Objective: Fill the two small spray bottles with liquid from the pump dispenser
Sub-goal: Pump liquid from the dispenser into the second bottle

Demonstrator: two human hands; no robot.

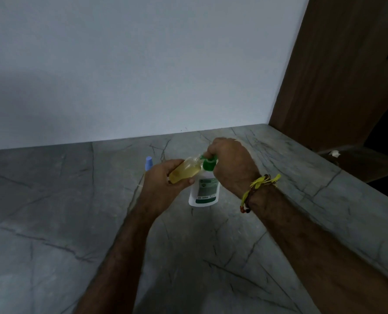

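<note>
A white pump dispenser with a green pump head and a green-and-white label stands on the grey stone counter. My left hand grips a small clear bottle of yellowish liquid, tilted with its open neck against the green nozzle. My right hand is curled over the top of the pump head. A second small bottle with a pale blue cap stands just behind my left hand, mostly hidden by it.
A white wall rises behind the counter. A brown wooden panel closes off the right side, with a dark recess and a small white object beyond it. The counter's right edge drops away past my right forearm.
</note>
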